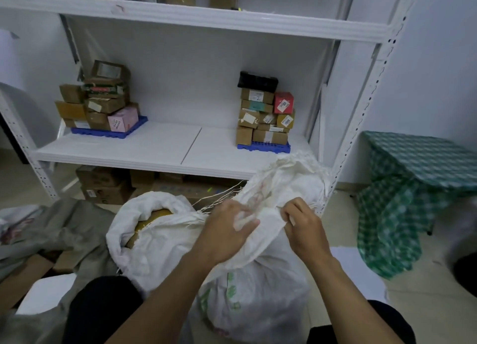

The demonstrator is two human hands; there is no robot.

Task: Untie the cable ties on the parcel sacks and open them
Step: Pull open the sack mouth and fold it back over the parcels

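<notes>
1. Head view, looking down past both forearms at a white woven sack (pixel 258 287) standing on the floor, near centre, between the person's dark-clothed knees.
2. Left hand (pixel 227 230) grips the bunched neck of the sack from the left, fingers curled into the cloth. Right hand (pixel 302 225) pinches the same neck from the right, fingertips tucked into a fold. The hands sit just beside each other with the gathered cloth between them.
3. Above the grip, the sack's mouth (pixel 289 178) flares up and away toward the far right, frayed threads trailing off to the left. The sack's long axis runs from near, at the knees, to far right, leaning toward the shelf post (pixel 361 106).
4. Cable tie: cannot make one out; the neck is covered by fingers and folds.
5. A second white sack (pixel 144 230) lies just left, touching the first, mouth already open with something yellow-brown showing inside.
6. Grey sacking (pixel 62 227) is heaped at near left, partly cut off by the frame edge.
7. Far side: a white shelf (pixel 154 147) carries two stacks of small boxes on blue trays (pixel 263 147), one left, one right.
8. A green checked cloth (pixel 402 188) drapes over something at far right; what lies under it is hidden.
9. Printing on the held sack is green and too blurred to read.
</notes>
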